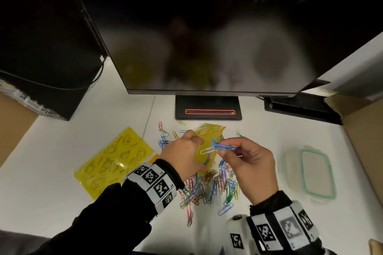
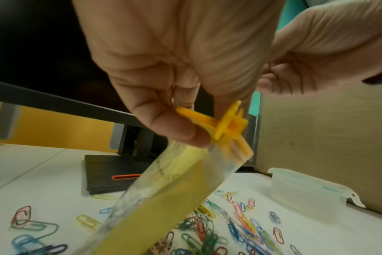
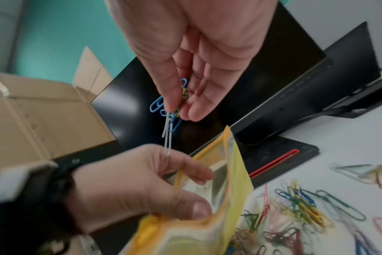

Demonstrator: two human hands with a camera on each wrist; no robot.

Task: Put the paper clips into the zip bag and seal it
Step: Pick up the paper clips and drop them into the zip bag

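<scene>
A white desk (image 1: 62,130) carries the scene, boxed in by cardboard walls at left and right. Nearest, a loose heap of coloured paper clips (image 1: 209,186) lies spread between the two wrists. Just above it the left hand (image 1: 182,155) pinches the rim of a yellow zip bag (image 1: 207,143) beside its orange slider (image 2: 229,126), thumb and fingers curled on the plastic so the mouth gapes; a few clips show through its clear side. The right hand (image 1: 252,163) pinches a small bunch of blue and white clips (image 1: 219,148) between thumb and fingertips, right at the bag's mouth. A second yellow bag (image 1: 114,161), printed with doodles, lies flat at left; a clear lid with a green seal (image 1: 310,174) sits at right. Farther back stands a dark monitor (image 1: 207,37) on a black base with a red slot (image 1: 209,112). No writing can be read
</scene>
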